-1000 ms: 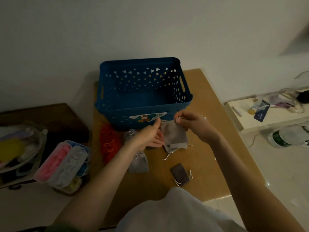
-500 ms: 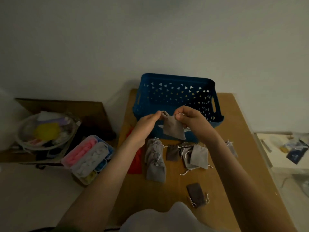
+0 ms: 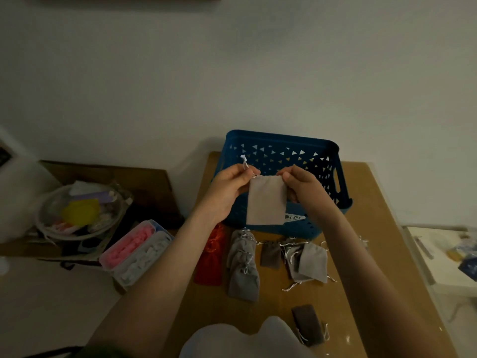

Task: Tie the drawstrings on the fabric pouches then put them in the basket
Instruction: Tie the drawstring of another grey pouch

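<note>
Nearest, a dark brown pouch (image 3: 308, 324) lies on the wooden table (image 3: 361, 228), partly cut by a pale garment at the frame's bottom. Beyond, grey pouches (image 3: 242, 267) overlap in dim light; their count is unclear. Higher, the left hand (image 3: 229, 192) and right hand (image 3: 302, 187) each pinch a top corner of a grey pouch (image 3: 267, 200), hanging before the blue basket (image 3: 281, 151) and hiding its near wall.

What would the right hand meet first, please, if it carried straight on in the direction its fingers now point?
Probably the left hand. The right hand points leftward along the top of the grey pouch both pinch; depth is unclear.
</note>
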